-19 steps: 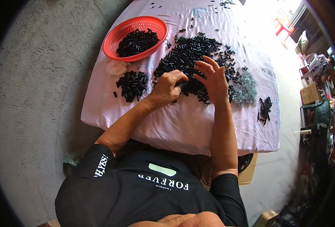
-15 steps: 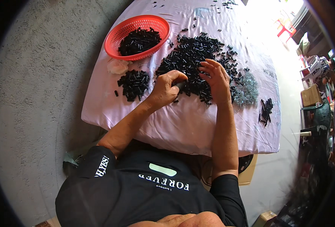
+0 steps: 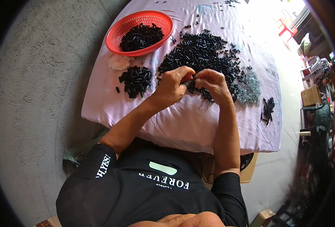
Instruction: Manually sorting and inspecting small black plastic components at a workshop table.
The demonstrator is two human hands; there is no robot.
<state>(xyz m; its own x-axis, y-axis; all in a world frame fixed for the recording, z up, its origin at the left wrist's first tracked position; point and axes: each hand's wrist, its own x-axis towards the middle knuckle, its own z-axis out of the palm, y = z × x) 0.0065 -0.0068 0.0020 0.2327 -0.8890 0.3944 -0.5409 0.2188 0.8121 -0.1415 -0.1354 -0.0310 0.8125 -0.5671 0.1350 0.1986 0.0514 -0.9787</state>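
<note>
My left hand (image 3: 173,85) and my right hand (image 3: 212,84) meet at the near edge of a big heap of small black plastic pieces (image 3: 203,56) on a table draped in pale lilac cloth (image 3: 182,121). Both hands pinch one small black piece (image 3: 190,83) between their fingertips. To the left lies a smaller pile of black pieces (image 3: 135,80). A red plastic basket (image 3: 140,26) at the far left holds more black pieces.
A heap of small grey metal parts (image 3: 250,89) lies right of the big heap, and a few black pieces (image 3: 267,109) sit near the right edge. A crumpled white bag (image 3: 119,62) lies by the basket. Grey concrete floor surrounds the table; furniture and clutter stand at the right.
My right hand has drawn back from the heap toward my left hand; the two now meet on one black piece. The camera view shifted slightly.
</note>
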